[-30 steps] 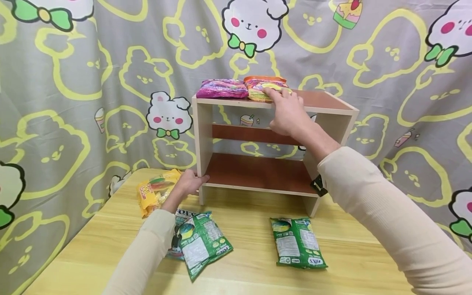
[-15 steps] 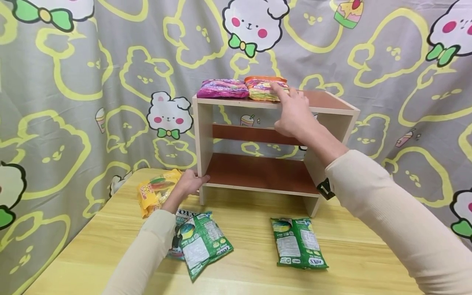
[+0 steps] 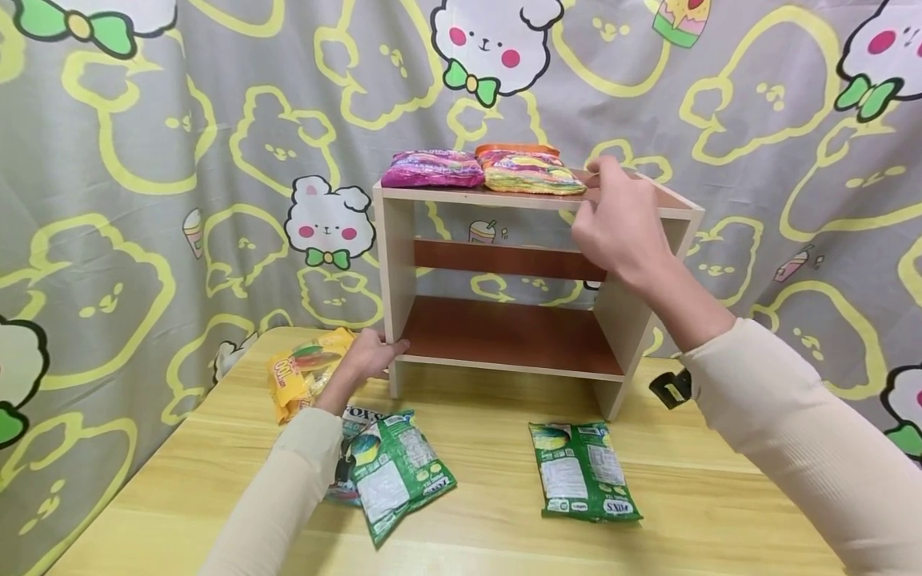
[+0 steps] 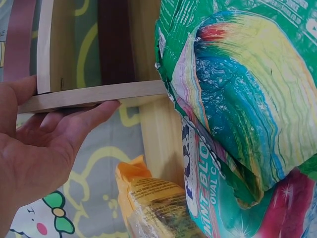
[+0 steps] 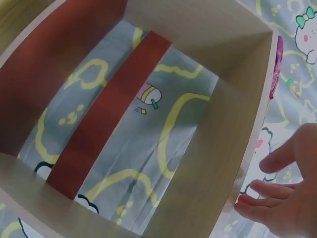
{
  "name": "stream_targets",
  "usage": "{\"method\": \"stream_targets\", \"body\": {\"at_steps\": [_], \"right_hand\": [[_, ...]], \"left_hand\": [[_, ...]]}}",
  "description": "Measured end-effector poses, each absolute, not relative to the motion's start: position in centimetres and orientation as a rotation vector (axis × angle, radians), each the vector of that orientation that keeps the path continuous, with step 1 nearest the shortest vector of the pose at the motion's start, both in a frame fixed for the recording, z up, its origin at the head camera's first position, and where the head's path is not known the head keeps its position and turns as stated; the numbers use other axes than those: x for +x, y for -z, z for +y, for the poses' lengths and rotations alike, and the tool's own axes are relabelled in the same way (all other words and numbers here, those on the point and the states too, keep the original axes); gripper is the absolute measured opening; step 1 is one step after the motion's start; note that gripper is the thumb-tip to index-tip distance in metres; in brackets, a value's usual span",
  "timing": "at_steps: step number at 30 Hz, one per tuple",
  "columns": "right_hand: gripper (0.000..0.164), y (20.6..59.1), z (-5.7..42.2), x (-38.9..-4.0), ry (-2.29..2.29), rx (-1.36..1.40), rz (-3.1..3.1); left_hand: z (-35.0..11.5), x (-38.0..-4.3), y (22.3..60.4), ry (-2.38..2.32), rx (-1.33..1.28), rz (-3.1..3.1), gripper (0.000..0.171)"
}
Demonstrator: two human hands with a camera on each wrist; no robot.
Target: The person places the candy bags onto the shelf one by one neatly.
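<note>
A small wooden shelf (image 3: 515, 332) with red-brown boards stands on the table. My left hand (image 3: 366, 358) holds its left side panel low down; the left wrist view shows the thumb on one face and the fingers (image 4: 101, 113) on the other. On the shelf's top lie a purple candy bag (image 3: 432, 170) and, to its right, an orange and yellow candy bag (image 3: 529, 170). My right hand (image 3: 625, 220) is over the top board, just right of the orange and yellow bag. In the right wrist view its fingers (image 5: 272, 190) are loosely bent with nothing between them.
Left of the shelf lies a yellow bag (image 3: 291, 384). In front, a green bag (image 3: 403, 476) overlaps a teal Fox's bag (image 3: 344, 480); another green bag (image 3: 583, 472) lies to the right. A patterned curtain (image 3: 288, 104) hangs close behind. A black strap (image 3: 670, 390) is at my right cuff.
My right hand has let go of the orange and yellow bag and moved right along the shelf's top. My left hand keeps its hold on the side panel.
</note>
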State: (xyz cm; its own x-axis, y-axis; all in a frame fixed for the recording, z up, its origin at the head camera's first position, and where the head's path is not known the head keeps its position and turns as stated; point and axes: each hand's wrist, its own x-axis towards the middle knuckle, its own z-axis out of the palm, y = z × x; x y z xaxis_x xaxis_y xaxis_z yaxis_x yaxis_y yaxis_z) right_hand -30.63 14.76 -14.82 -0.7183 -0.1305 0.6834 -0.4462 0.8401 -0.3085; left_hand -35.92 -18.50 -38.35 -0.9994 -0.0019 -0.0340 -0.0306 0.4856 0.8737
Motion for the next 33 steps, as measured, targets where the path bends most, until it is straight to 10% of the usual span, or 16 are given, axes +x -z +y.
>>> {"method": "stream_targets", "body": {"at_steps": [11,33], "right_hand": [[0.026,18.0,15.6,-29.1,-0.599,0.473,-2.377],[0.038,28.0,18.8,-30.1,-0.475,0.410,-3.175]], "left_hand": [[-18.5,-35.9,38.4,-1.590,-0.014,2.662,0.046],[-18.6,-36.1,38.3,-1.584,-0.011,2.673,0.046]]}}
